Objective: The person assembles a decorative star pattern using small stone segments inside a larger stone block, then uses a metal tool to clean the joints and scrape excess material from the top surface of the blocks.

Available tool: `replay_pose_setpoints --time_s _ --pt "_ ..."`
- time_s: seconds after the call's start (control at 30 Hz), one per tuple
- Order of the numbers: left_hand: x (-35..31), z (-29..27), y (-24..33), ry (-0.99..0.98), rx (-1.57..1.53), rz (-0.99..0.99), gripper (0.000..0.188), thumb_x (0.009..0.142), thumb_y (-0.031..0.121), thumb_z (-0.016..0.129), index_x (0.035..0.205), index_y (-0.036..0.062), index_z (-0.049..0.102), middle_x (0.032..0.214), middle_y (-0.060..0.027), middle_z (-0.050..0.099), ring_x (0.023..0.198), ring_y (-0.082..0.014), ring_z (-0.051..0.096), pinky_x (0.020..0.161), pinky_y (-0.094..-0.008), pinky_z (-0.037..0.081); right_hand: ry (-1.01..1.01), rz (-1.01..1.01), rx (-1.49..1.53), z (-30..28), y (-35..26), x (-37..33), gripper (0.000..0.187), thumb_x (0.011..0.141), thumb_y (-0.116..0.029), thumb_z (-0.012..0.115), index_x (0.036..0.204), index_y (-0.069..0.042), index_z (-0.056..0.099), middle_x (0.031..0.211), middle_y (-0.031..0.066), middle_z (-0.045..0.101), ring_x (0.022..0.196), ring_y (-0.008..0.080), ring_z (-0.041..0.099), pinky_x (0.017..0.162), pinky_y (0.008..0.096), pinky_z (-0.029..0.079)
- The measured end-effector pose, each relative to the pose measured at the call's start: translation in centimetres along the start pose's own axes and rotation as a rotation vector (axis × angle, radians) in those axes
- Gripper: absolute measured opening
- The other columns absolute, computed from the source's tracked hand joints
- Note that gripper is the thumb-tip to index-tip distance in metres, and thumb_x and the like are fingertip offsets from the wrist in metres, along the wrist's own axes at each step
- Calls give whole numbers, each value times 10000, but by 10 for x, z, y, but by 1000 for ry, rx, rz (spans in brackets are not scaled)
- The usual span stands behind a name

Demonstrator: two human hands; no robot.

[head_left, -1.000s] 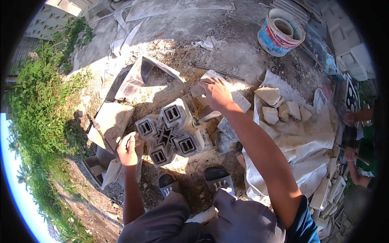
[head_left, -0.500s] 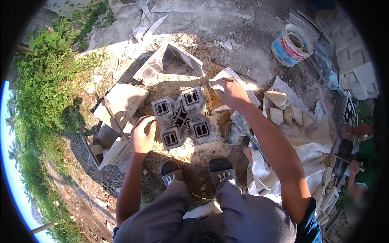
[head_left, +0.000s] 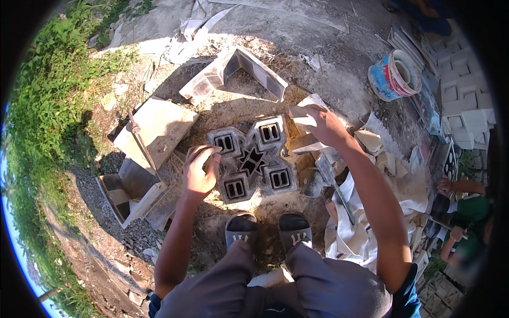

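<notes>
Between my feet and the far metal piece lies a grey mould base [head_left: 235,170] with several raised square blocks, each slotted, around a dark star-shaped middle. My left hand [head_left: 200,172] hovers at its left edge, fingers curled but apart, with nothing seen in them. Beyond the base's right side, my right hand [head_left: 324,127] grips a pale, bent mould side panel [head_left: 306,113] by its upper edge. A trowel [head_left: 343,204] rests just right of the base, its blade toward it. At the far side stands a V-shaped metal mould panel [head_left: 212,79].
Left of the base lie a flat board [head_left: 151,130] with a rod across it and angled metal panels [head_left: 135,177]. White sacking [head_left: 347,238] and stone chunks [head_left: 369,140] lie right. Farther off are a bucket [head_left: 389,79], pale stacked blocks [head_left: 469,114] and another person's hands [head_left: 444,185].
My view has shifted, so the scene sits farther right and lower. My left hand has moved slightly forward along the mould base. My right hand keeps its grip on the panel.
</notes>
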State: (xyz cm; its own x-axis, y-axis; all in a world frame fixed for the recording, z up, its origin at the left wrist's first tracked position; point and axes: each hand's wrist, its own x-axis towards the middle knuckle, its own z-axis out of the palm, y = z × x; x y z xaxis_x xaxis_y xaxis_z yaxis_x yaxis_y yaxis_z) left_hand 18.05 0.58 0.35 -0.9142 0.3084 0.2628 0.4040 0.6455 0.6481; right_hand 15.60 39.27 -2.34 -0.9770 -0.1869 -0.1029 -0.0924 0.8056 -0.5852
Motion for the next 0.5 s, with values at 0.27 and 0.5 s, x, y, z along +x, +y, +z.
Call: replay_pose_setpoints --time_s 0.27,0.5 --pt "14 5 -4 91 -9 43 202 871 -12 716 1066 39 736 1089 -148 718 1037 -343 657 913 -409 531 109 17 -308 40 35 26 490 841 -190 741 1323 -201 653 1349 39 612 1309 269 547 1088 466 419" --pt "10 -3 0 79 -8 40 186 886 13 711 1068 39 740 1091 -147 715 1042 -341 651 920 -409 528 -30 133 -244 19 19 19 345 905 -326 718 1195 -140 721 1138 107 710 1078 348 677 912 467 530"
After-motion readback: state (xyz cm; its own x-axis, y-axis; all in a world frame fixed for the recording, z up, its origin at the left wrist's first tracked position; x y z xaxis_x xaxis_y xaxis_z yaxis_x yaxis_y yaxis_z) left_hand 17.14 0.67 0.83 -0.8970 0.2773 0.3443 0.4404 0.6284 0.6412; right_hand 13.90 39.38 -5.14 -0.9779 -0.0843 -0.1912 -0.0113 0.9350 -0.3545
